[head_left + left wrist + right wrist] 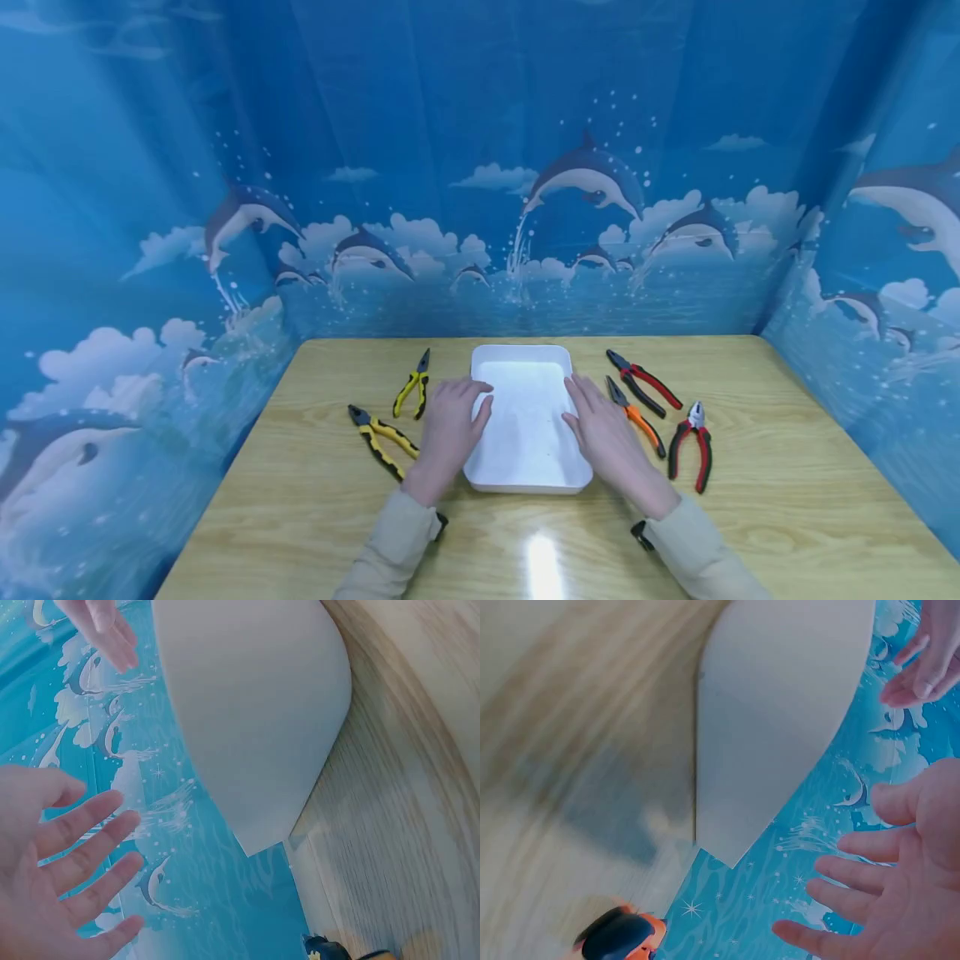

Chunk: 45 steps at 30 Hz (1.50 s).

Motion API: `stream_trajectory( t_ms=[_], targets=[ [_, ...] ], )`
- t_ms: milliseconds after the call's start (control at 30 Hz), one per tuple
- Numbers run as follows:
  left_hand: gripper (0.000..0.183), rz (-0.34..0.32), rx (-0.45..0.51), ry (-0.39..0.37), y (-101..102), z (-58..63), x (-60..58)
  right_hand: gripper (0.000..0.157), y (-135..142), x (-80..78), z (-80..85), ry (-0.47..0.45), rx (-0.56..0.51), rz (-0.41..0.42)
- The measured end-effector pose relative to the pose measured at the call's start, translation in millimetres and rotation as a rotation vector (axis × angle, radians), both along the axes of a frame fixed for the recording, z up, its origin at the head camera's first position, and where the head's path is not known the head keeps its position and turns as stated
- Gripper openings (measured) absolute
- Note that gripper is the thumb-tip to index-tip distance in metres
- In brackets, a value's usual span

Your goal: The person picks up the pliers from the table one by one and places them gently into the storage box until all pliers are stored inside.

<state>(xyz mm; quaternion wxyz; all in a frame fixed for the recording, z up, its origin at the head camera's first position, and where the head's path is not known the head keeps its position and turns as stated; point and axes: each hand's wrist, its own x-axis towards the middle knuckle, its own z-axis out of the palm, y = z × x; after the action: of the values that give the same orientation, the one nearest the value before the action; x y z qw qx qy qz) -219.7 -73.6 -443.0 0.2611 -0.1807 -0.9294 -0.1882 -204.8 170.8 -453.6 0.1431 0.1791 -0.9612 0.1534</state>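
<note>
A white rectangular tray (pixel 521 479) with low walls lies on the wooden table, nothing inside it. My left hand (pixel 452 425) is over the tray's left rim, fingers spread and relaxed. Over the right rim my right hand (pixel 606 429) mirrors it, its fingers loosely extended. In the left wrist view the left hand (pixel 67 862) shows apart from the tray's side wall (pixel 255 712). The right wrist view likewise has the right hand (pixel 877 870) beside the wall (pixel 772 712), palm showing and holding nothing.
Left of the tray lie small yellow-black pliers (pixel 408 397) and larger yellow-black pliers (pixel 366 423), partly behind the left arm. To the right are red-black pliers (pixel 632 371), orange-black long-nose pliers (pixel 640 421) and red-black cutters (pixel 696 433). A blue dolphin curtain (pixel 450 292) borders the table.
</note>
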Motion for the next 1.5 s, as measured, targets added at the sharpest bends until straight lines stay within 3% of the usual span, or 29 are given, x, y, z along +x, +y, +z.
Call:
stream_trajectory(
  t_ms=[167,433,633,933,1133,1267,1500],
  targets=[
    [0.010,0.031,0.028,0.010,-10,4.7,3.2,0.057,5,9.4,-4.9,0.001,0.039,0.049],
    [0.011,0.071,0.068,-0.051,-37,6.8,6.3,0.061,12,17.5,-9.5,-0.157,0.070,0.049],
    [0.019,0.113,0.070,-0.076,-64,2.9,8.0,0.074,17,24.5,-8.6,-0.197,0.079,0.070],
    [0.054,0.270,0.061,-0.295,-92,-7.0,13.8,0.084,22,32.3,-4.5,-0.307,0.093,0.077],
    [0.061,0.298,-0.052,-0.447,-93,-19.0,19.2,0.084,24,33.5,-6.9,-0.288,0.102,0.077],
    [0.063,0.325,-0.072,-0.529,-92,-24.9,22.0,0.088,25,35.2,-8.4,-0.289,0.106,0.092],
    [0.074,0.364,-0.082,-0.594,-86,-25.3,24.0,0.092,24,37.6,-8.3,-0.349,0.081,0.096]
  ],
)
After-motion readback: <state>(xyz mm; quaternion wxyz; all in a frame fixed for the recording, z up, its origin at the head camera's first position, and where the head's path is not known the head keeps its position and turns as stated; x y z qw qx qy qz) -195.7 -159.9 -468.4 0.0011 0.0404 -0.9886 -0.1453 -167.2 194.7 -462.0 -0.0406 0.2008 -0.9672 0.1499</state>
